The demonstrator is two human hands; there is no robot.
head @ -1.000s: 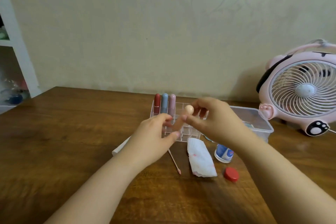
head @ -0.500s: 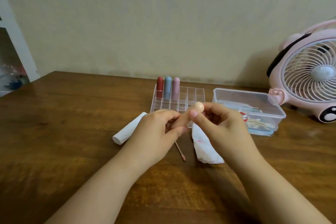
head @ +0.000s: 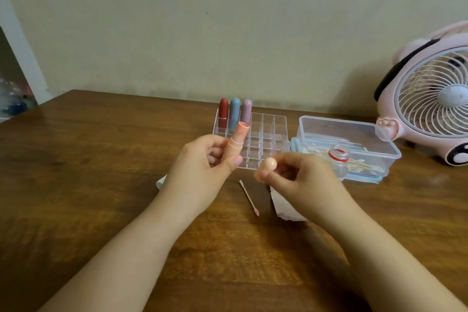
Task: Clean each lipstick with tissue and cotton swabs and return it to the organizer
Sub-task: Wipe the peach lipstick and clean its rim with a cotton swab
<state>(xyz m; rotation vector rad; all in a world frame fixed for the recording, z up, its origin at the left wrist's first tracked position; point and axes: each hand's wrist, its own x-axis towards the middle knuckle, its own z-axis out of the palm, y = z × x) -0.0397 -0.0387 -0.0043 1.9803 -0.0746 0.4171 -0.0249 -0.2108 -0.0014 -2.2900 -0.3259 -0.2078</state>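
Observation:
My left hand [head: 202, 170] holds a peach lipstick [head: 236, 140] upright, its cap off and the coral tip showing. The rounded peach cap [head: 269, 165] is pinched in my right hand [head: 301, 180], a little to the right of the tube. Behind my hands stands the clear organizer [head: 266, 139], with red [head: 223, 112], blue [head: 234, 112] and mauve [head: 246, 111] lipsticks in its back-left slots. A used cotton swab [head: 249, 198] lies on the table between my hands. A stained tissue [head: 285, 210] lies partly under my right hand.
A clear box of cotton swabs [head: 354, 149] sits right of the organizer, with an open small bottle [head: 338, 157] in front of it. A pink fan [head: 430, 99] stands at the far right. A white roll [head: 160, 181] peeks out behind my left wrist.
My hands have come apart: the cap is off the peach lipstick and has moved right in my right hand. The camera view has shifted slightly.

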